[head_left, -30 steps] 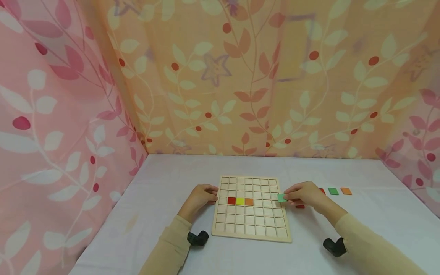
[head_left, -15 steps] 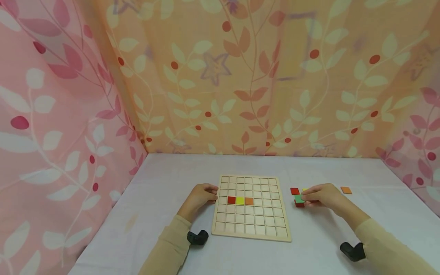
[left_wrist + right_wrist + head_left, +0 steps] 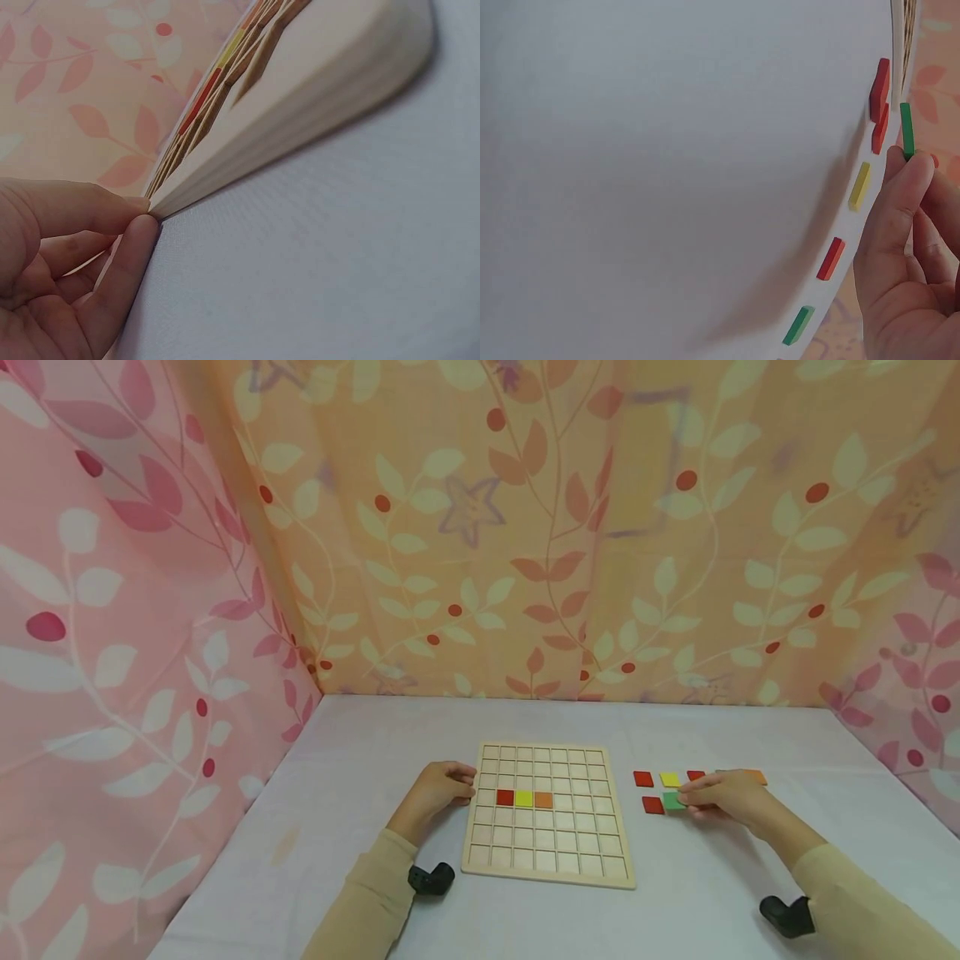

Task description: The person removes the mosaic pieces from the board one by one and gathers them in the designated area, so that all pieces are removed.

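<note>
A: What's on the counter [image 3: 375,735]?

B: A wooden board [image 3: 525,839] of square cells. Three tiles fill neighbouring cells in one row, left to right: red [image 3: 506,797], yellow [image 3: 523,798], orange [image 3: 543,800].

A: And the hands?

B: The left hand [image 3: 441,787] pinches the board's left edge. The right hand [image 3: 731,797] has a narrow grip, fingertips holding a green tile [image 3: 674,802] right of the board, just beside a loose red tile [image 3: 652,805]. From the right wrist, it looks lifted.

A: How far along is this?

B: Early, I'd judge: three tiles are in, most cells bare. Left outside are the held tile, that red one, and a farther row: red [image 3: 642,778], yellow [image 3: 670,780], red [image 3: 695,775], green [image 3: 799,325], orange [image 3: 757,777]. Whether all belong on the board, I can't tell.
</note>
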The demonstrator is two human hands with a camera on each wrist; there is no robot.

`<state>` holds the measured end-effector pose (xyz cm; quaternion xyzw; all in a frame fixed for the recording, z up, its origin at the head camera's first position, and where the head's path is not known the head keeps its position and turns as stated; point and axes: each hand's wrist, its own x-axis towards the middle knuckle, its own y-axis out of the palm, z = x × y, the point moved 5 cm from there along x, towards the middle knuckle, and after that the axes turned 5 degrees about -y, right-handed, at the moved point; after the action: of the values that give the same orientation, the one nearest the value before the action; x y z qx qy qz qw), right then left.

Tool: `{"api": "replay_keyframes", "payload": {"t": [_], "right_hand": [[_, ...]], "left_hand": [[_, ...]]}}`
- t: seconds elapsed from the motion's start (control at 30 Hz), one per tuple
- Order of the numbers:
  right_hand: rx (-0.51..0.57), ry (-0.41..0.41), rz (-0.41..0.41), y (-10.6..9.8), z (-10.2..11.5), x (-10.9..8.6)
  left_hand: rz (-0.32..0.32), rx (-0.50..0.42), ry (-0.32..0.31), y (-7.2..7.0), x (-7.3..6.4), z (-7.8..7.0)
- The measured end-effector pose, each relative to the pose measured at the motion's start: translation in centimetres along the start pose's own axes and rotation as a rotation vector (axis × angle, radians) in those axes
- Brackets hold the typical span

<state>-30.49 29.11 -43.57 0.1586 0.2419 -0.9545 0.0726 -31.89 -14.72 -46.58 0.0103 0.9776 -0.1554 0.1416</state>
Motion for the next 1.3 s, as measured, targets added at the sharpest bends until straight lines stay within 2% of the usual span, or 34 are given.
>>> {"api": "replay_keyframes", "payload": {"t": [0.17,0.43,0.6,1.3], "right_hand": [[0.012,-0.002,0.018,-0.3,-0.3,0.1],[0.056,0.028,0.007,-0.7,-1.0,0.3],[0.066,0.041,0.0,-0.8,-1.3,0.4],[0.005,0.043,-0.029,-1.1,-1.1,0.5]], "left_hand": [[0.004,-0.002,-0.002,0.0,0.0,0.0],[0.021,-0.041,0.023,0.0,-0.1,0.0],[0.019,-0.034,0.019,0.0,0.0,0.1],[0.021,-0.034,0.018,0.0,0.2,0.2]]}}
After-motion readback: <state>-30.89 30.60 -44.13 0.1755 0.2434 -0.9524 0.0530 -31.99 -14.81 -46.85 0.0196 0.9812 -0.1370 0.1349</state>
